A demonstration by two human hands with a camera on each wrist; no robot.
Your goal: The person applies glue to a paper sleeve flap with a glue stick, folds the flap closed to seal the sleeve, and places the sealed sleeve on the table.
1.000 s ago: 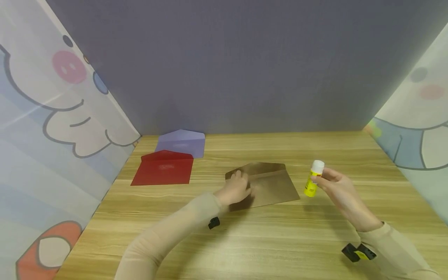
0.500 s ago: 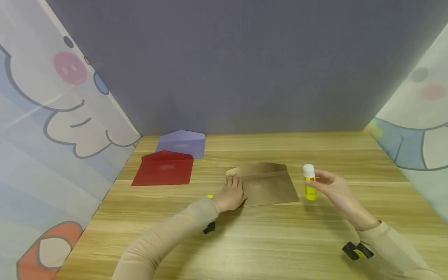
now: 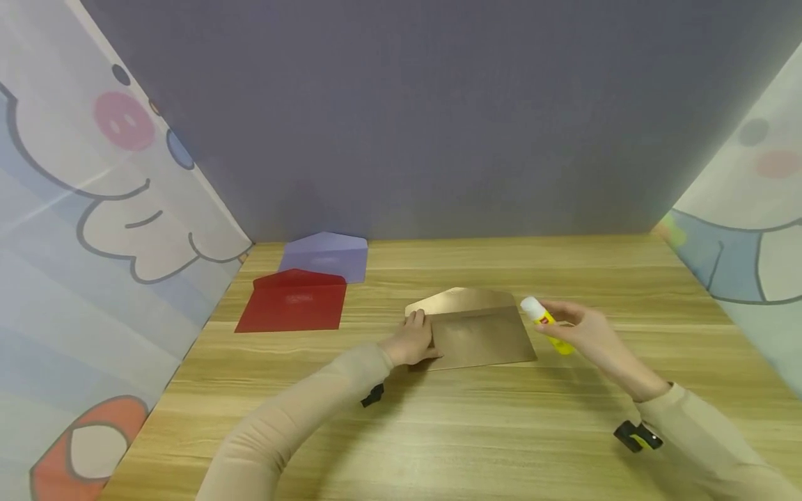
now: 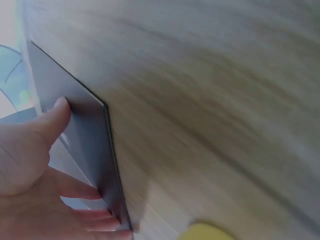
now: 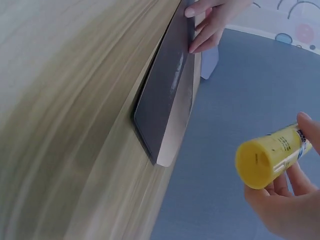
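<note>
A gold-brown envelope (image 3: pixel 482 338) lies on the wooden table with its flap unfolded toward the back. My left hand (image 3: pixel 411 341) rests on the envelope's left side; in the left wrist view the thumb and fingers (image 4: pixel 82 185) lie spread on its surface near the edge. To the right of the envelope, my right hand (image 3: pixel 585 337) holds a yellow glue stick (image 3: pixel 551 332) between thumb and fingers, above the table. Its white cap is on, tilted toward the left, and the yellow base (image 5: pixel 254 165) faces the right wrist camera.
A red envelope (image 3: pixel 294 306) lies at the left, its flap up. Behind it, partly covered, is a lavender envelope (image 3: pixel 332 257). A grey panel (image 3: pixel 451 125) stands along the table's back edge, with cartoon-printed walls on both sides.
My left hand has settled flat on the left part of the envelope. The glue stick has moved left toward the envelope, and its capped end has tipped to the left.
</note>
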